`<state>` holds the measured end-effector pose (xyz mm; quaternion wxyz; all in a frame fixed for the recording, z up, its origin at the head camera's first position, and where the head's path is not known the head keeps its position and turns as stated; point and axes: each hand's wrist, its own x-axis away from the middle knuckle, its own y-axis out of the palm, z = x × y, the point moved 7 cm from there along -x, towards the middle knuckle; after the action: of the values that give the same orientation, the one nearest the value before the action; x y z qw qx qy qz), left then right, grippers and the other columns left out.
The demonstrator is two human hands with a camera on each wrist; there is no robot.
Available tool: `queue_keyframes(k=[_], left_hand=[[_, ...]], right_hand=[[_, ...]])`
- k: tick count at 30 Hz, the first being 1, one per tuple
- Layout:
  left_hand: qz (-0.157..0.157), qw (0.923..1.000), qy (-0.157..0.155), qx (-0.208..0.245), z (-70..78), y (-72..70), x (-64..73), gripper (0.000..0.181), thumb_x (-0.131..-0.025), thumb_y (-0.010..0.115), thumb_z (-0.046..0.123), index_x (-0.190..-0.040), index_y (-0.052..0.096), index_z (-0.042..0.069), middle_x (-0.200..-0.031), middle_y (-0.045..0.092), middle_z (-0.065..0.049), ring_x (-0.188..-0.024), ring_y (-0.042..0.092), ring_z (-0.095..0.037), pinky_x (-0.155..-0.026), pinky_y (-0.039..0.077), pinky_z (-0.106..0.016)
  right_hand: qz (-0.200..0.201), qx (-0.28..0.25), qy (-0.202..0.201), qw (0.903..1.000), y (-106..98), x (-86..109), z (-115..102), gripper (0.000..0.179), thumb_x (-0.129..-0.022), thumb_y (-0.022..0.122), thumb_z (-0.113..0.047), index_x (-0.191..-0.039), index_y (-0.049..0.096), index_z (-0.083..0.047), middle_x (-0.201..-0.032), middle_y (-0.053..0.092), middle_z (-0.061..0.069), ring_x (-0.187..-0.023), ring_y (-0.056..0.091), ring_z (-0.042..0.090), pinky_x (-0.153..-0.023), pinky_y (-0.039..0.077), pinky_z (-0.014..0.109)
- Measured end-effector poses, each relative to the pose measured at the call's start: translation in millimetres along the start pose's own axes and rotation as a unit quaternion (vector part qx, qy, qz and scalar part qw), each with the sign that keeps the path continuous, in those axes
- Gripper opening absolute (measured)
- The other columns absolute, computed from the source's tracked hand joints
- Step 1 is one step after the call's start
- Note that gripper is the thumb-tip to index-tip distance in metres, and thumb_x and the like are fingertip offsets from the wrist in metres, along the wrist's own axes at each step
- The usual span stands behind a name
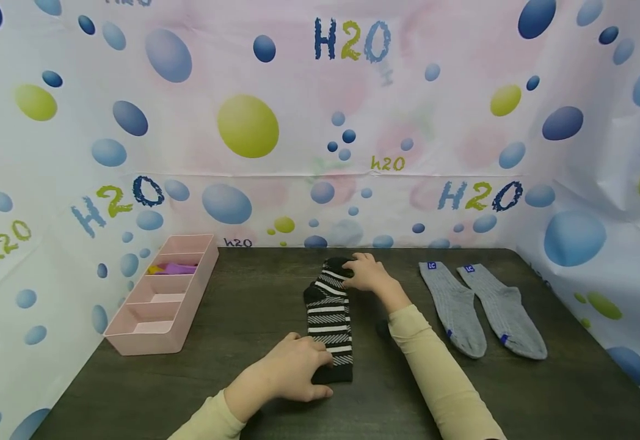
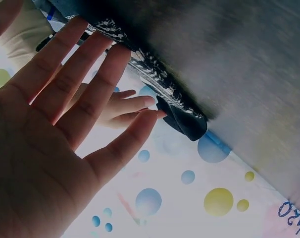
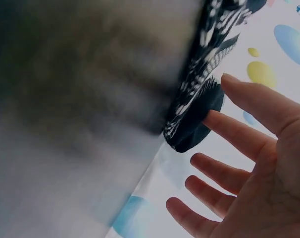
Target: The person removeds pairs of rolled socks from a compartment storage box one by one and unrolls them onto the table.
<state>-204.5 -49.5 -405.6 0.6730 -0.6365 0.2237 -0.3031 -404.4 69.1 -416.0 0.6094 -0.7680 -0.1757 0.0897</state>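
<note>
A black sock with white stripes [image 1: 329, 324] lies flat in the middle of the dark table, its toe toward the back wall. Beside the cuff at the near end, my left hand [image 1: 296, 366] has its fingertips over the sock's edge. In the left wrist view the fingers of that hand [image 2: 85, 94] are nearly straight and hold nothing. My right hand [image 1: 370, 272] is at the toe end. The right wrist view shows its fingers spread, with the index fingertip [image 3: 212, 117] right at the black toe [image 3: 194, 124] of the sock.
Two grey socks [image 1: 454, 311] with blue tags lie side by side at the right. A pink compartment box [image 1: 199, 293] stands at the left, with purple [image 1: 179, 269] and yellow items in one section. Something dark [image 1: 383, 330] shows partly behind my right sleeve. Patterned sheeting hangs around the table.
</note>
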Motion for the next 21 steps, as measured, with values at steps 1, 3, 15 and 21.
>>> queue_keyframes(k=[1, 3, 15, 21], left_hand=[[0.001, 1.0000, 0.001, 0.001, -0.1, 0.2, -0.2, 0.035, -0.084, 0.067, 0.056, -0.107, 0.070, 0.029, -0.106, 0.067, 0.015, -0.098, 0.063, -0.008, -0.089, 0.049, -0.043], [0.002, 1.0000, 0.002, 0.004, -0.5, 0.6, -0.3, 0.035, -0.084, 0.067, 0.056, -0.106, 0.070, 0.029, -0.106, 0.067, 0.015, -0.098, 0.063, -0.008, -0.088, 0.049, -0.043], [0.001, 1.0000, 0.002, 0.001, 0.5, 0.0, -0.3, 0.033, -0.084, 0.067, 0.055, -0.105, 0.070, 0.030, -0.104, 0.067, 0.015, -0.096, 0.063, -0.008, -0.088, 0.050, -0.043], [0.002, 1.0000, -0.002, 0.003, 0.4, 0.2, -1.4, 0.034, -0.084, 0.067, 0.056, -0.105, 0.070, 0.029, -0.104, 0.067, 0.014, -0.099, 0.063, -0.008, -0.089, 0.050, -0.044]], right_hand=[[0.003, 0.000, 0.002, 1.0000, -1, -1.6, 1, 0.049, -0.092, 0.066, -0.033, -0.137, 0.056, -0.016, -0.155, 0.034, 0.018, -0.143, 0.027, 0.042, -0.109, 0.032, 0.062], [0.008, -0.007, 0.006, 0.9999, -4, -3.7, 2, 0.049, -0.092, 0.067, -0.031, -0.137, 0.056, -0.016, -0.154, 0.036, 0.018, -0.142, 0.029, 0.041, -0.108, 0.033, 0.061], [-0.008, -0.028, -0.072, 0.9970, -6, 4.3, -15, 0.045, -0.094, 0.065, -0.029, -0.134, 0.058, -0.010, -0.145, 0.048, 0.018, -0.135, 0.042, 0.040, -0.107, 0.037, 0.059], [-0.036, -0.060, -0.089, 0.9936, -4, 7.9, -20, 0.045, -0.097, 0.061, -0.025, -0.136, 0.055, -0.005, -0.145, 0.047, 0.019, -0.136, 0.043, 0.038, -0.107, 0.040, 0.053]])
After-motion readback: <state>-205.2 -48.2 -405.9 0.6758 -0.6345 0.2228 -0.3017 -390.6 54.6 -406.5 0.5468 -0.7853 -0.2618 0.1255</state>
